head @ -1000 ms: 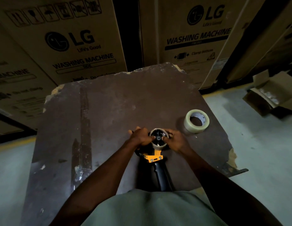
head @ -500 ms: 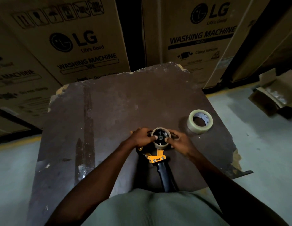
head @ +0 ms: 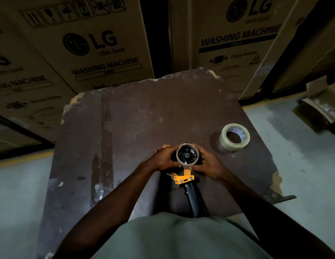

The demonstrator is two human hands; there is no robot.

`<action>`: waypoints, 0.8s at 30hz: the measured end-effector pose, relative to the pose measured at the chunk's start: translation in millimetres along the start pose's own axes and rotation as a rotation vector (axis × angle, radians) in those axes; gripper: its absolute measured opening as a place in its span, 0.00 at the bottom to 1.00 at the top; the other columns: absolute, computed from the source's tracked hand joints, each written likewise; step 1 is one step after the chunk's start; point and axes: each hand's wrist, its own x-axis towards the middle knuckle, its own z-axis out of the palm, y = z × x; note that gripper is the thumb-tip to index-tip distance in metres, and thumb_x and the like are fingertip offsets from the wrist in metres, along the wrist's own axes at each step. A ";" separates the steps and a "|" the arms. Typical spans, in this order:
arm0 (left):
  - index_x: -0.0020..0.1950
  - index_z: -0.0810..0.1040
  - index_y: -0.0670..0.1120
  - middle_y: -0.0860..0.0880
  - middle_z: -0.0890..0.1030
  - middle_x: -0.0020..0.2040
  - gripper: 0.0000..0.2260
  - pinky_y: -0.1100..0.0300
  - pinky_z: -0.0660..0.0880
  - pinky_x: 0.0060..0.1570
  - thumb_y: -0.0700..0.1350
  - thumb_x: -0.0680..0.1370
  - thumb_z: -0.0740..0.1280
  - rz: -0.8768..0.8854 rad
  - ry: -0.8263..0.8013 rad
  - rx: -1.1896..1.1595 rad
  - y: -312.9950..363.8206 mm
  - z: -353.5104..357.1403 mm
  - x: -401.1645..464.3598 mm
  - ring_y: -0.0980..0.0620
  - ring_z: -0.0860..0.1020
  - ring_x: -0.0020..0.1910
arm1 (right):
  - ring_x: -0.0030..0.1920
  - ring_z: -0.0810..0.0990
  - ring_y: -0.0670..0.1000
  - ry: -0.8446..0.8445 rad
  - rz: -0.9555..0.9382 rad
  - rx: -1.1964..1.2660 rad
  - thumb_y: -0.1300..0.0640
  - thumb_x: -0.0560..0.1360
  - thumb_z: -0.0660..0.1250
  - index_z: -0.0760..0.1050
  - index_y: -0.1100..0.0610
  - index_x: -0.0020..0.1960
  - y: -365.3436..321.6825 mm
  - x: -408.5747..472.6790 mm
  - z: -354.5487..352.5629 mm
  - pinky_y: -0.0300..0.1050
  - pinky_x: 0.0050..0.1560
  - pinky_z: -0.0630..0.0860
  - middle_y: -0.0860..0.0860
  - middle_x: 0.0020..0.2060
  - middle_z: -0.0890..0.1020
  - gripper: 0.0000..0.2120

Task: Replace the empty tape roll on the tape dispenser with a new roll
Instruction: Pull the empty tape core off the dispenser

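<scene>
Tape dispenser (head: 188, 181) lies flat on the brown surface (head: 144, 118), near its front edge, black handle toward the person, hub facing up. Empty roll (head: 187, 153), a bare cardboard ring, sits on the black hub.

Left hand (head: 163, 158) grasps the ring's left side; right hand (head: 207, 161) grasps its right side. Fingers of both wrap the rim, thumbs near the yellow frame.

Step in hand, as judged: removal of the empty roll. Ring looks seated or nearly so; cannot tell whether it has started to lift.

New roll (head: 234, 137), clear tape, lies flat toward the right edge of the surface, apart from the hands.

Next move calls for: an even, straight pull up off the hub with the dispenser kept down, then a reach right for the new roll.
</scene>
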 end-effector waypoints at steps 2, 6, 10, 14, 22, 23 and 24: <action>0.71 0.63 0.70 0.53 0.78 0.62 0.39 0.42 0.74 0.63 0.72 0.63 0.73 0.014 0.000 -0.068 -22.2 13.1 19.3 0.51 0.76 0.64 | 0.70 0.75 0.51 0.006 -0.006 0.018 0.65 0.63 0.80 0.64 0.59 0.76 -4.8 -0.4 -0.8 0.49 0.70 0.72 0.52 0.68 0.77 0.45; 0.72 0.63 0.69 0.52 0.78 0.64 0.41 0.44 0.75 0.63 0.72 0.62 0.73 0.016 -0.008 -0.117 -21.5 14.9 21.8 0.51 0.77 0.64 | 0.66 0.78 0.48 0.009 -0.018 0.020 0.71 0.64 0.79 0.71 0.51 0.68 -9.6 -0.8 -4.9 0.41 0.65 0.74 0.44 0.61 0.82 0.38; 0.72 0.63 0.70 0.51 0.77 0.63 0.39 0.43 0.74 0.64 0.71 0.63 0.73 0.040 -0.019 -0.095 -11.1 7.7 11.7 0.50 0.77 0.63 | 0.64 0.79 0.47 0.001 -0.040 0.028 0.74 0.65 0.77 0.72 0.52 0.66 -11.3 -3.5 -6.0 0.40 0.63 0.75 0.47 0.61 0.82 0.35; 0.71 0.60 0.72 0.50 0.74 0.60 0.37 0.41 0.69 0.67 0.69 0.65 0.70 0.053 -0.017 -0.011 15.5 -8.7 -9.9 0.47 0.73 0.64 | 0.64 0.79 0.50 -0.014 -0.048 0.023 0.73 0.65 0.77 0.70 0.54 0.67 -14.0 -4.0 -7.0 0.42 0.64 0.75 0.54 0.63 0.80 0.35; 0.70 0.56 0.74 0.48 0.73 0.62 0.35 0.38 0.66 0.67 0.70 0.66 0.68 0.065 -0.049 -0.024 18.5 -14.8 -16.2 0.47 0.71 0.67 | 0.65 0.78 0.54 -0.014 -0.061 -0.033 0.68 0.66 0.79 0.66 0.58 0.70 -16.1 -1.1 -9.9 0.48 0.66 0.75 0.54 0.63 0.79 0.37; 0.70 0.56 0.73 0.48 0.73 0.62 0.35 0.38 0.66 0.67 0.70 0.66 0.67 0.073 -0.046 -0.016 19.4 -15.0 -16.1 0.47 0.70 0.67 | 0.65 0.78 0.52 -0.011 -0.060 -0.038 0.68 0.66 0.79 0.66 0.56 0.69 -16.1 -1.1 -10.1 0.47 0.65 0.75 0.53 0.63 0.79 0.37; 0.70 0.56 0.72 0.48 0.73 0.62 0.35 0.38 0.66 0.67 0.70 0.67 0.67 0.074 -0.047 -0.008 17.9 -14.7 -15.2 0.47 0.70 0.67 | 0.64 0.78 0.50 -0.008 -0.057 -0.040 0.68 0.66 0.79 0.66 0.54 0.69 -15.7 -0.9 -9.9 0.46 0.65 0.75 0.51 0.62 0.79 0.37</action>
